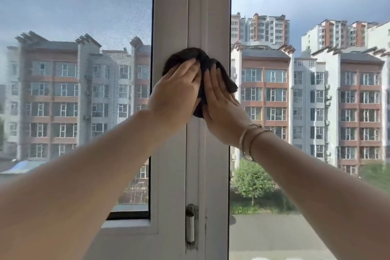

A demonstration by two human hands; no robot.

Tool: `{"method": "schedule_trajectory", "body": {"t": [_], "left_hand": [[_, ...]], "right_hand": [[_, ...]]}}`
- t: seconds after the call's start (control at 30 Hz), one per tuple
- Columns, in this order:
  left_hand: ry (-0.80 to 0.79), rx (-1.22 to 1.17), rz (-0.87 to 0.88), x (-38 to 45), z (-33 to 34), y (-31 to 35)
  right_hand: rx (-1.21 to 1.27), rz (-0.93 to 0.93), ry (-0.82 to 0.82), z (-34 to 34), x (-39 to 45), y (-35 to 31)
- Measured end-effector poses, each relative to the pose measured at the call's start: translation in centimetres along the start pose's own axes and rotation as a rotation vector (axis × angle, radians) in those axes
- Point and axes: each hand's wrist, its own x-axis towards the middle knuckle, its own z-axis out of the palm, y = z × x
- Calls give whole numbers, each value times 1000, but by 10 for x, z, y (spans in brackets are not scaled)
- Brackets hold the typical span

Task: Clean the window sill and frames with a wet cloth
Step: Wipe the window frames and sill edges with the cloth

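Note:
A white vertical window frame (pixel 190 6) runs down the middle of the view between two panes. A dark cloth (pixel 196 55) is pressed flat against it at about mid height. My left hand (pixel 175 95) lies on the cloth's left part, fingers together and pointing up. My right hand (pixel 221 110) presses the cloth's right part, palm to the frame, with bracelets at the wrist. Both hands hold the cloth against the frame; much of the cloth is hidden under them.
A metal window handle (pixel 191 226) sits low on the frame below my hands. The left pane has a mesh screen (pixel 73 69); the right pane (pixel 306 91) is plain glass. Apartment blocks and trees stand outside. The lower frame rail (pixel 126 226) shows at bottom left.

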Motion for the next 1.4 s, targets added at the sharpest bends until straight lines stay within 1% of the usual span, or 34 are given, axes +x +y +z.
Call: {"method": "schedule_trajectory", "body": {"t": [0.1,0.2,0.3,0.47,0.57,0.63,0.77,1.0,1.13,1.23,1.33,1.4], "left_hand": [[2,-18,-2,-48,10,23],[-70,-69,38,-108,18,53],[-159,-98,39,-157,22,78],[-248,-99,55,-193,24,98],[-270,-45,98,-190,18,93],[-251,-21,110,-178,15,86],[-226,-47,25,-162,13,86],[-298,-185,10,-218,13,117],[-320,-183,34,-210,7,118],[-282,-162,53,-200,5,106],[-239,-172,-21,-178,4,98],[-232,-220,-86,-170,2,100]], "right_hand": [[-7,-10,-15,27,-48,-9],[-71,-56,-37,54,-112,-18],[-78,-62,-99,75,-160,-24],[-49,-49,-212,92,-208,-37],[-25,-14,-210,91,-209,-41],[-17,-3,-185,89,-197,-44],[42,91,-104,90,-180,-54],[161,112,-139,103,-244,-79],[263,140,-140,97,-241,-83],[329,157,-105,85,-225,-78],[450,167,-19,72,-197,-76],[604,205,14,68,-190,-81]]}}
